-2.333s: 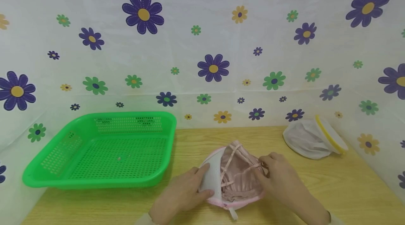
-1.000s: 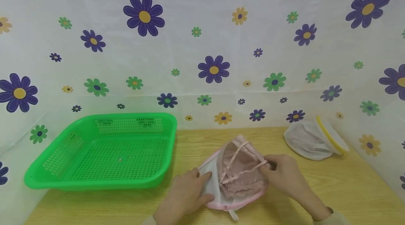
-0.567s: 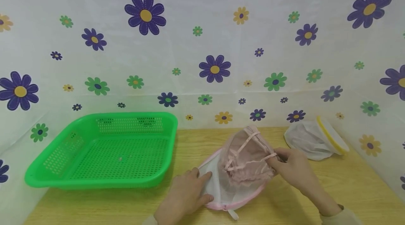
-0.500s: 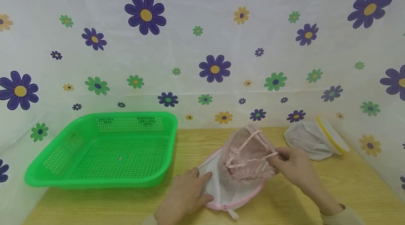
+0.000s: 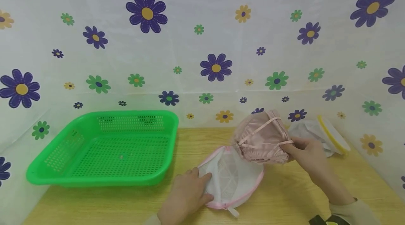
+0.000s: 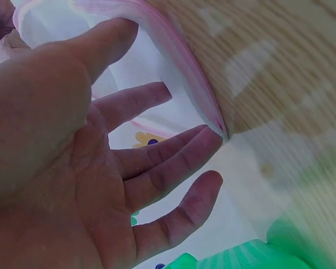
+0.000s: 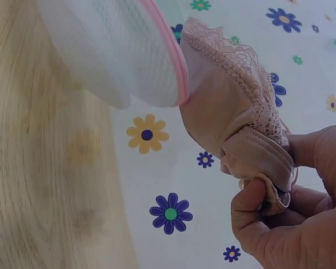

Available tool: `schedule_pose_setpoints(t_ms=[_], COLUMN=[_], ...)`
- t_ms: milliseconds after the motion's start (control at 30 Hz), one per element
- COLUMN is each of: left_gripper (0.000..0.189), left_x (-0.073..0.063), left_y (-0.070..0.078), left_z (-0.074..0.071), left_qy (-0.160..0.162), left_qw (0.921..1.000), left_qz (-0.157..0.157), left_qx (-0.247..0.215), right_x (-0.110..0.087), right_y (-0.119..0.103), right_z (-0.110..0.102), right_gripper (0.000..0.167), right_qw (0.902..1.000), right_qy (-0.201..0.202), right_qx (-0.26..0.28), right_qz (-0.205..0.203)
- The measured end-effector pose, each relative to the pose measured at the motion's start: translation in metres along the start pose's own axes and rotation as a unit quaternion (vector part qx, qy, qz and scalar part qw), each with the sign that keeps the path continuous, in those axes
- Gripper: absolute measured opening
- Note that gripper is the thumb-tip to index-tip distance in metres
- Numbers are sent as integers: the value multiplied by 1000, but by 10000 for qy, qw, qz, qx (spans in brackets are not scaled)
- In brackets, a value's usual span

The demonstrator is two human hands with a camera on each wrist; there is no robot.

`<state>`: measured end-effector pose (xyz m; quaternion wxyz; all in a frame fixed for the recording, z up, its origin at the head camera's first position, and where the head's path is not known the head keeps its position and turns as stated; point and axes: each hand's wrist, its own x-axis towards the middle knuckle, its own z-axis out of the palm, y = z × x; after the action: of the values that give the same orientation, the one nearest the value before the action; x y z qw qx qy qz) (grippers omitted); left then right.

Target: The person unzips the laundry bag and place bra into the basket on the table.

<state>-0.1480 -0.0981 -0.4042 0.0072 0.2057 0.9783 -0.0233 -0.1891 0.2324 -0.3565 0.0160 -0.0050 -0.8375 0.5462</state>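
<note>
A dusty-pink bra [image 5: 265,137] with thin straps and lace trim hangs from my right hand [image 5: 308,156], which pinches its edge between thumb and fingers. In the right wrist view the bra [image 7: 213,95] shows its lace edge and folded band. Below it lies a white mesh laundry bag [image 5: 243,179] with a pink zippered rim, its mouth spread wide. The bra overlaps the bag's far rim in the head view. My left hand [image 5: 186,191] rests on the bag's left side, fingers extended. Up close, the left hand [image 6: 73,151] has its fingers spread, fingertips at the bag's rim.
A green perforated plastic basket [image 5: 104,182] stands on the left of the wooden table [image 5: 110,205]. Another white mesh bag with a yellow rim [image 5: 332,135] lies at the back right, partly behind the right hand. A flower-print curtain [image 5: 177,42] closes off the back.
My right hand has drawn the bra up and to the right out of the laundry bag, baring the bag's inside. The left hand has stayed on the bag.
</note>
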Motion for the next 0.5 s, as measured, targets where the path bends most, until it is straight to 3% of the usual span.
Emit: schedule_pose_setpoints(t_ms=[267,500], left_gripper=[61,59], left_x=[-3,-9], left_y=[1,-2], left_z=[0,-1], left_qy=[-83,44], left_qw=[9999,9999], left_qz=[-123,-80], left_qx=[9,-65], right_x=[12,20], right_y=[7,17], right_z=[-4,-3], right_gripper=[46,44], right_qw=[9994,9989], right_qy=[249,298], right_qx=[7,-33], right_qz=[236,372])
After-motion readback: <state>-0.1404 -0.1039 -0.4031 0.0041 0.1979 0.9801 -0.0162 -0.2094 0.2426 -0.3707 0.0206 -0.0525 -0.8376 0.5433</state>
